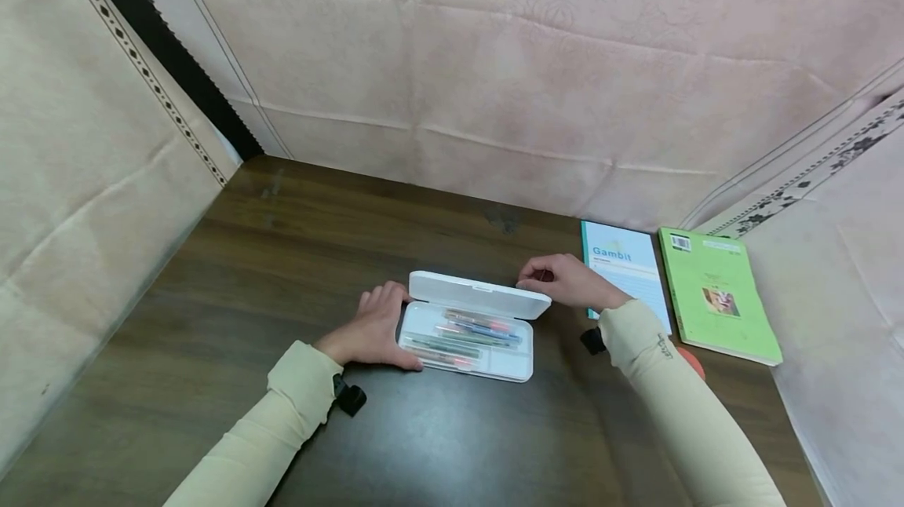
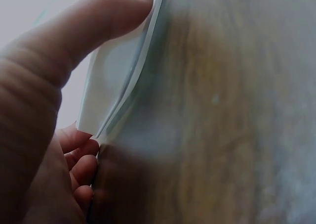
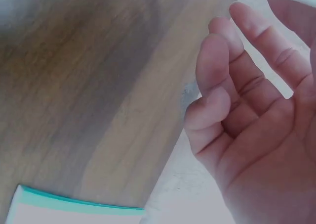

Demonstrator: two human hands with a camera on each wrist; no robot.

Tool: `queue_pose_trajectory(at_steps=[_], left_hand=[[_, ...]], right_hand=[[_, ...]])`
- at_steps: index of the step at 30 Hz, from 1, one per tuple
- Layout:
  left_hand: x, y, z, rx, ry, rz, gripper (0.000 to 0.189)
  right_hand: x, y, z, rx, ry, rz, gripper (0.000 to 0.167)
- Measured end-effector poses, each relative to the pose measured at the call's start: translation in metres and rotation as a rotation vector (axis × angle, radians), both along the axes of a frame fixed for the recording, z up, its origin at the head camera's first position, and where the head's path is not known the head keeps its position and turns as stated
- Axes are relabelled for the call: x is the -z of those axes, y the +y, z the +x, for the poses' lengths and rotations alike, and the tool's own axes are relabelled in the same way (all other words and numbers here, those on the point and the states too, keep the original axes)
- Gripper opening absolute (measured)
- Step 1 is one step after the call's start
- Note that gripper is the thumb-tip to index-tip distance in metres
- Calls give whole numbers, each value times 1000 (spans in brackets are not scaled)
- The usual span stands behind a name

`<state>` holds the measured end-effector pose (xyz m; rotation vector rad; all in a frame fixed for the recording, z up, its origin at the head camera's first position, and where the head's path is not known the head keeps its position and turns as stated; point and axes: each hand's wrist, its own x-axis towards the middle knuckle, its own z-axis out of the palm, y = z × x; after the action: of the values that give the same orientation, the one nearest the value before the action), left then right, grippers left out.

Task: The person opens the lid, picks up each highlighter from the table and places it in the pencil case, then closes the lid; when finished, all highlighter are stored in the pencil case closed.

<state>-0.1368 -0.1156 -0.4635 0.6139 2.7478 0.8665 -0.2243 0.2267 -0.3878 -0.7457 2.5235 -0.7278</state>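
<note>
A white plastic pencil case (image 1: 523,362) lies on the table with its lid (image 1: 480,295) raised along the far side. Inside are several pens (image 1: 459,338), some blue, some greenish, some with red parts. My left hand (image 1: 377,326) grips the case's left end. In the left wrist view the thumb (image 2: 113,16) presses along its near side, while the other fingers (image 2: 84,169) curl at the far corner. My right hand (image 1: 565,281) is at the lid's right end, its fingers (image 3: 212,61) loosely bent with nothing between them and the lid's edge close by the thumb.
A white and blue book marked Gambit (image 1: 625,260) lies right of my right hand, with a green book (image 1: 720,299) beside it. Part of a red round thing (image 1: 692,362) shows behind the right sleeve. Pale cloth (image 1: 494,99) hangs at the table's back and sides.
</note>
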Motion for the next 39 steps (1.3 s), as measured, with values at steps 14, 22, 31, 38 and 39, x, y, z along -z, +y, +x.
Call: queue_pose_trajectory(at_steps=[14, 22, 31, 38, 39], left_hand=[[0, 0, 1, -2, 21, -17, 99], [1, 0, 0, 3, 29, -21, 101], [2, -1, 0, 10, 20, 5, 100], [0, -5, -2, 35, -87, 26, 110], [-1, -6, -1, 35, -110, 32, 110]], right_hand=[[10, 13, 23, 64, -63, -33, 23], [21, 23, 39, 94, -48, -124, 26], [39, 24, 62, 158, 0, -253, 20], [54, 23, 77, 162, 56, -191, 34], [54, 22, 79, 161, 61, -183, 35]])
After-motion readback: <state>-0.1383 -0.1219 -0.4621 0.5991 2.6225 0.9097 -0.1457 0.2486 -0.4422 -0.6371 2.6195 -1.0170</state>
